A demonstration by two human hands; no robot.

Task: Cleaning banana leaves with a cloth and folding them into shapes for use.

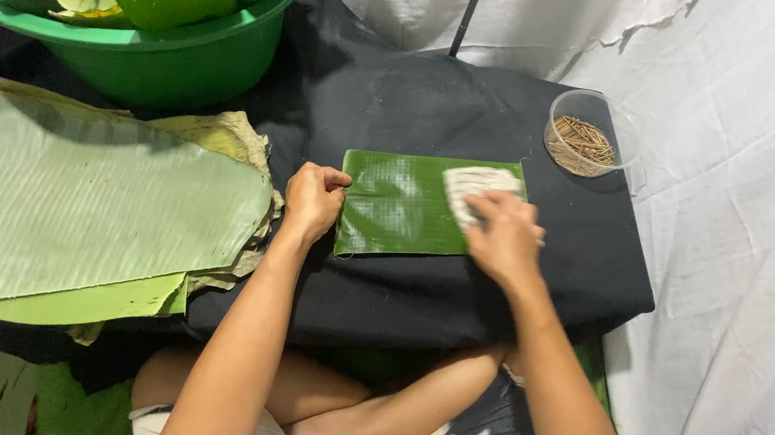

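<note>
— Crossed legs closest, then the black surface; that cut banana leaf lies mid-cloth, below the stick bowl.

— Thin and floppy, likely tears along its ribs. Left hand clenched, pinning its left edge; right hand presses a cloth on it.

Glossy, finely ribbed green leaf piece, wet-looking sheen. Pale, coarse-woven cloth pad pressed on it. Matt black fabric over the worktop. Duller, paler, ribbed large leaves with dry, frayed edges. Smooth green plastic basin. Clear plastic cup of thin wooden sticks. Creased white cloth backdrop.
</note>
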